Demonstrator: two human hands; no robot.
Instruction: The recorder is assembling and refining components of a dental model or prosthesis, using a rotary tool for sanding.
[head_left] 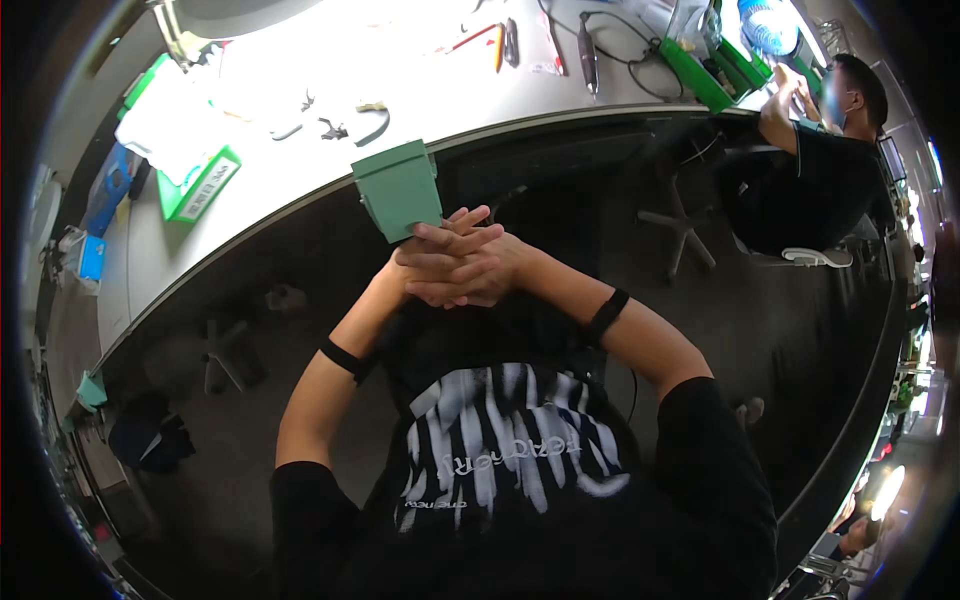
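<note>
My left hand [415,279] and my right hand [507,262] meet in front of my body, their fingers laced through each other. The fingers look mostly straight, and I see no tool or part between them. Just beyond the hands, a pale green box-shaped bin [399,192] hangs at the front edge of the bench, its lower corner close to my fingertips. Whether the fingers touch the bin, I cannot tell. A black band circles each of my forearms.
On the white bench [330,180] lie small curved parts [372,124], a yellow pencil-like tool [498,48] and a dark handpiece [588,62] with a cable. Green trays [203,186] stand left and right [705,75]. A co-worker [815,160] sits at right.
</note>
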